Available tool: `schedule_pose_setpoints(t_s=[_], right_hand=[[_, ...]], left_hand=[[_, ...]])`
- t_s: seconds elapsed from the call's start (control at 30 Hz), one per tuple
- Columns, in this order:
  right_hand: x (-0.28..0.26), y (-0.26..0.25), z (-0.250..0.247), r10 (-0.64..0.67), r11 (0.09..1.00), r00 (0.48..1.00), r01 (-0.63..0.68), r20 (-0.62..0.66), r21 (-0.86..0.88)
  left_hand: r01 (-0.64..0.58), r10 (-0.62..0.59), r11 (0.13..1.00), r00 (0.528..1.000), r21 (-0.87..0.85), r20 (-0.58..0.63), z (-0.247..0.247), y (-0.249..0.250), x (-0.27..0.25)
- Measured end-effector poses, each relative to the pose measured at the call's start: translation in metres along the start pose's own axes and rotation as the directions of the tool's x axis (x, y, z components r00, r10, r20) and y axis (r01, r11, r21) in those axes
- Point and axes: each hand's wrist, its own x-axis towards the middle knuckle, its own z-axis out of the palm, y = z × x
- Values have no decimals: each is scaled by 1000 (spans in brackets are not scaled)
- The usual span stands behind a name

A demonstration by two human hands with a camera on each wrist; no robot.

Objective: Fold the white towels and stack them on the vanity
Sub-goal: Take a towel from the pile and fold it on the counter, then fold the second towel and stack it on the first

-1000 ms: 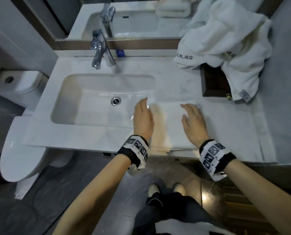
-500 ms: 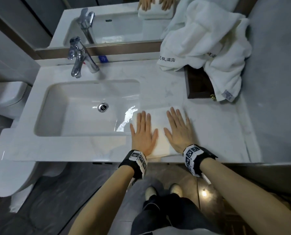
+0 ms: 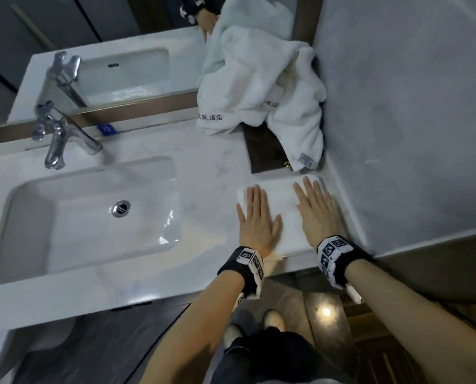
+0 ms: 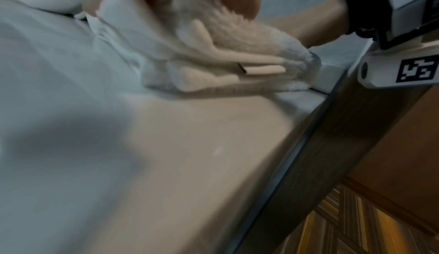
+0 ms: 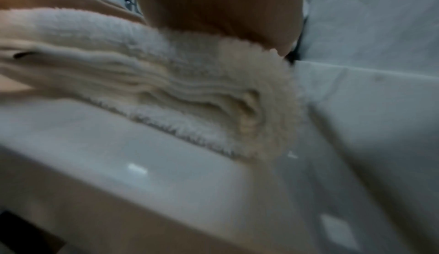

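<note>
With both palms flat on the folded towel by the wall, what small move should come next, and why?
Probably lift both hands off and reach for the unfolded towels. The folded towel lies flat in the vanity corner under the left hand and right hand; the heap is unfolded.

My folded white terry towel [image 3: 285, 214] lies flat, a thick rectangle of stacked layers, at the near right corner of the white marble vanity top [image 3: 209, 164], tight against the right wall. Beyond it, at the far right, my crumpled white towels with dark embroidered lettering [image 3: 259, 84] sit heaped, unfolded.
</note>
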Motion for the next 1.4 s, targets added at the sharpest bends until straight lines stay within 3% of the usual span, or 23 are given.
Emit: schedule_pose_setpoints(t_s=[0.17,0.6,0.7,0.77,0.87,1.0,1.17,1.27,1.33,1.4], right_hand=[[14,17,-7,78,996,997,-78,10,38],[45,18,-23,31,990,1000,-31,-2,137],[49,16,-41,137,931,972,-60,-192,360],[58,11,-59,267,865,915,-89,-302,495],[85,2,-87,388,801,844,-111,-369,588],[133,-2,-114,401,810,878,-206,-263,549],[170,-15,-119,390,779,921,-317,-22,541],[182,-17,-116,449,804,893,-383,-42,456],[188,-13,-117,422,854,903,-367,-79,368],[193,-7,-121,373,896,920,-324,-118,304]], left_hand=[[-24,23,999,999,30,30,2,22,26],[4,-7,998,999,65,35,-12,25,56],[-64,69,997,992,52,-105,-40,15,68],[-117,113,993,956,0,-272,-74,8,87],[-139,99,988,909,-71,-405,-130,0,126],[-143,76,983,884,-113,-461,-179,-1,173],[-93,44,984,954,-154,-296,-196,7,214],[-94,76,994,960,-53,-270,-204,8,230],[-147,144,989,951,9,-274,-209,3,235],[-188,166,981,938,-44,-303,-214,-9,237]])
